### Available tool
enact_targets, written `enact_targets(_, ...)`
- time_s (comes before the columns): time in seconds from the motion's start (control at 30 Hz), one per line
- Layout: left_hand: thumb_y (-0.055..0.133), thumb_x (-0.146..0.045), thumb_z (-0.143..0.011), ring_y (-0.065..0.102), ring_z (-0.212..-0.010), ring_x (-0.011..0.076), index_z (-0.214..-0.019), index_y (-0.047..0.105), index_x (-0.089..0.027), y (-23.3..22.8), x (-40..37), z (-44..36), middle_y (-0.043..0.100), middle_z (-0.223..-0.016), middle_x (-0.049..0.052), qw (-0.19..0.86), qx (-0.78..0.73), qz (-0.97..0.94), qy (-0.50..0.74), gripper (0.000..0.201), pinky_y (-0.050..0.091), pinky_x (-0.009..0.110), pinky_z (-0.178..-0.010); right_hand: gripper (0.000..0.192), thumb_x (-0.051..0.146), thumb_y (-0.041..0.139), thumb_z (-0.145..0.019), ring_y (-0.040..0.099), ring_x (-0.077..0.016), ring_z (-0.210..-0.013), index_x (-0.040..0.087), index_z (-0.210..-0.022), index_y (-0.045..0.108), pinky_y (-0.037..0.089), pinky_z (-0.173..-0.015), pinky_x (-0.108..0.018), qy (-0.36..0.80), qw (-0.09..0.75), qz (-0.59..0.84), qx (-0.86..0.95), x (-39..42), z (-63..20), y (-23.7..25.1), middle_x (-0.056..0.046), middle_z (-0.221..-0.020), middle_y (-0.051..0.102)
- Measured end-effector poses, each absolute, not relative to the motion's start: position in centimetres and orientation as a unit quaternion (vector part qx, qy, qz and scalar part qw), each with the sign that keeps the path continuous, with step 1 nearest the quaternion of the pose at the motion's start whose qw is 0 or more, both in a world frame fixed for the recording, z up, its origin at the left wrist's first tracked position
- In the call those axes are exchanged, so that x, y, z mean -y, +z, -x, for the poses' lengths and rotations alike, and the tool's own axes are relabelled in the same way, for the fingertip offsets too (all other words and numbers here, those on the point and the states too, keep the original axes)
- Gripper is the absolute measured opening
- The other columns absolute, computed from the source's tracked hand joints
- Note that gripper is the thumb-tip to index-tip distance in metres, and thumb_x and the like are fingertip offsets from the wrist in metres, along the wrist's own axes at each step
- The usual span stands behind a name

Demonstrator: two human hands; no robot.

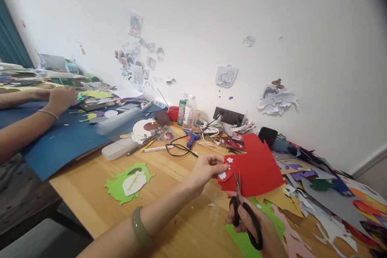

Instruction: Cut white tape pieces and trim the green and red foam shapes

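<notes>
My left hand [204, 170] pinches the left edge of a red foam sheet [256, 165] that carries small white flower shapes [226, 168]. My right hand [256, 225] grips black-handled scissors [242, 205], their blades pointing up into the lower edge of the red sheet. A green bangle [139, 227] sits on my left wrist. Both hands hover over the wooden table [169, 201].
A green and white foam cutout [130, 180] lies to the left. Piles of coloured paper scraps [329, 197] fill the right side. Bottles [186, 111], a blue glue gun [191, 138], cables and pens sit further back. Another person's arms [33, 117] rest on a blue sheet [66, 137] at left.
</notes>
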State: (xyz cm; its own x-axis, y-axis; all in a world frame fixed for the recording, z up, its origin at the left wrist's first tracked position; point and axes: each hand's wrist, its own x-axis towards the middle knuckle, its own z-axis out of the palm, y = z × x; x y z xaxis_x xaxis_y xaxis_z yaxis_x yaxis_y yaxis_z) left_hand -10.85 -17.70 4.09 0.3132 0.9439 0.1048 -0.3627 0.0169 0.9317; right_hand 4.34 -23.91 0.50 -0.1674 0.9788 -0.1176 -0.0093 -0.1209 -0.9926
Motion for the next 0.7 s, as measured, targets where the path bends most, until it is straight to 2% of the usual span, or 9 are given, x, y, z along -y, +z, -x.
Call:
enact_targets(0.27, 0.072, -0.033, -0.053, 0.046, -0.051, 0.0046, -0.073, 0.051, -0.013, 3.9, 17.9, 10.5, 0.054, -0.063, -0.001, 0.697, -0.278, -0.424, 0.506, 0.036, 0.035, 0.018, -0.052, 0.052, 0.059, 0.056, -0.061, 0.054, -0.014, -0.049, 0.017, -0.092, 0.056, 0.037, -0.044, -0.024, 0.594, 0.404, 0.461, 0.522, 23.8, -4.1, 0.1, 0.001, -0.057, 0.055)
enact_targets(0.37, 0.072, -0.032, -0.052, 0.046, -0.05, 0.0044, -0.073, 0.051, -0.013, 4.0, 18.2, 10.3, 0.054, -0.062, -0.002, 0.71, -0.268, -0.424, 0.494, 0.036, 0.034, 0.018, -0.052, 0.054, 0.063, 0.056, -0.058, 0.053, -0.0144, -0.045, 0.016, -0.084, 0.058, 0.036, -0.04, -0.025, 0.587, 0.411, 0.458, 0.527, 23.7, -4.2, 0.3, 0.0, -0.055, 0.055)
enact_targets(0.6, 0.072, -0.029, -0.051, 0.05, -0.052, 0.0066, -0.07, 0.051, -0.012, 3.9, 18.7, 9.9, 0.056, -0.063, 0.0, 0.729, -0.262, -0.444, 0.45, 0.033, 0.039, 0.021, -0.055, 0.045, 0.063, 0.059, -0.051, 0.047, -0.0113, -0.04, 0.018, -0.051, 0.056, 0.031, -0.038, -0.023, 0.51, 0.467, 0.48, 0.54, 23.6, -4.1, 1.6, 0.001, -0.047, 0.052)
enact_targets(0.7, 0.07, -0.029, -0.053, 0.051, -0.055, 0.0074, -0.072, 0.053, -0.011, 4.2, 18.8, 10.1, 0.057, -0.065, 0.001, 0.723, -0.265, -0.452, 0.45, 0.031, 0.04, 0.021, -0.056, 0.037, 0.055, 0.064, -0.053, 0.041, -0.0085, -0.037, 0.018, -0.05, 0.057, 0.03, -0.036, -0.022, 0.491, 0.474, 0.498, 0.536, 23.8, -4.1, 1.9, 0.003, -0.042, 0.049)
